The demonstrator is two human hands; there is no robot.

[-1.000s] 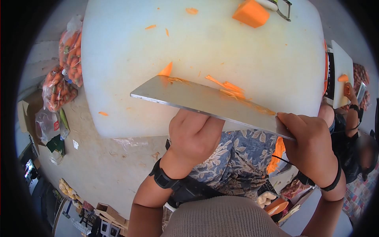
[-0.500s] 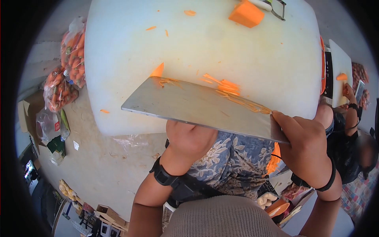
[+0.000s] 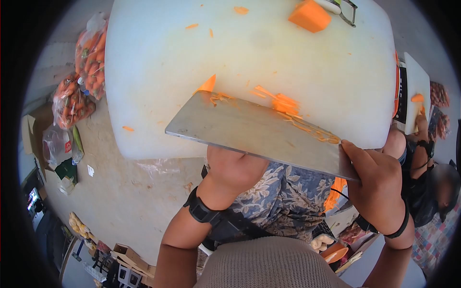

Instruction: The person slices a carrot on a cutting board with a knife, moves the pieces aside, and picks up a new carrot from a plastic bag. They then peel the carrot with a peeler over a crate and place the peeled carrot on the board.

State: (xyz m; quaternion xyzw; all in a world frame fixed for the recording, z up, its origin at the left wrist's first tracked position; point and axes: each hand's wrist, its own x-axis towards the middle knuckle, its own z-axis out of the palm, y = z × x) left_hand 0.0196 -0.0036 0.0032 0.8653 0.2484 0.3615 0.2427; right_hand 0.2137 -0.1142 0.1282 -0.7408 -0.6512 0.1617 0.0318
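Note:
A wide cleaver lies tilted over the near edge of a white cutting board, with thin carrot strips stuck along its upper edge. My right hand is wrapped round the cleaver's right end. Below the blade is my left hand, its fingers hidden behind the metal. Orange carrot strips sit on the board just beyond the blade, and a pointed carrot piece touches its left corner.
A carrot block and a peeler are at the board's far side. Bags of carrots stand at left, near a cardboard box. At right, a co-worker's hand is at another board.
The cleaver and my right hand have shifted slightly right in view. The board and carrot pieces also appear a little farther right. The co-worker's hand has moved lower.

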